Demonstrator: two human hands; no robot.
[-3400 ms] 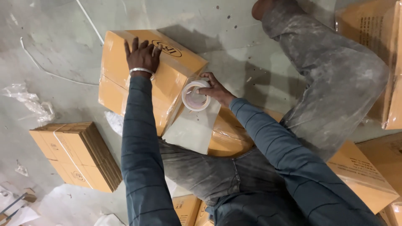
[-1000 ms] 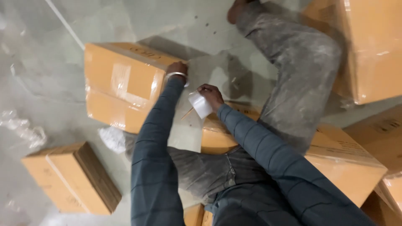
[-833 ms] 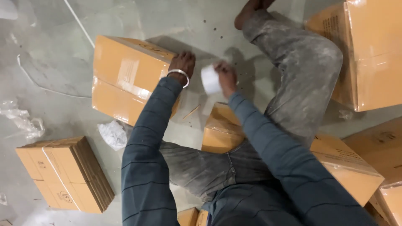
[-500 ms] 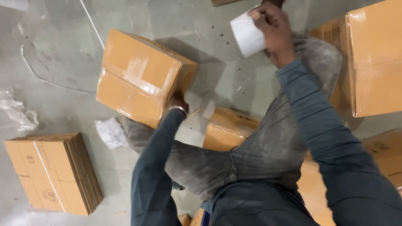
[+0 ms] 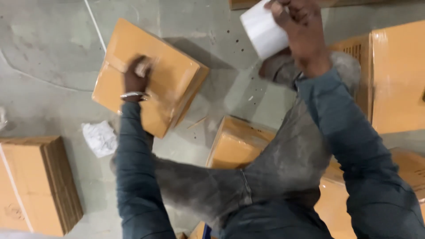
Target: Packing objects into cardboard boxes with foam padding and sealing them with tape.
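Our left hand presses on top of the cardboard box lying on the concrete floor; motion blur hides whether its fingers are spread. Our right hand is raised, fingers curled around a white roll of tape. The box looks stiff and fairly light; we'd take it by opposite edges. The roll seems light and smooth.
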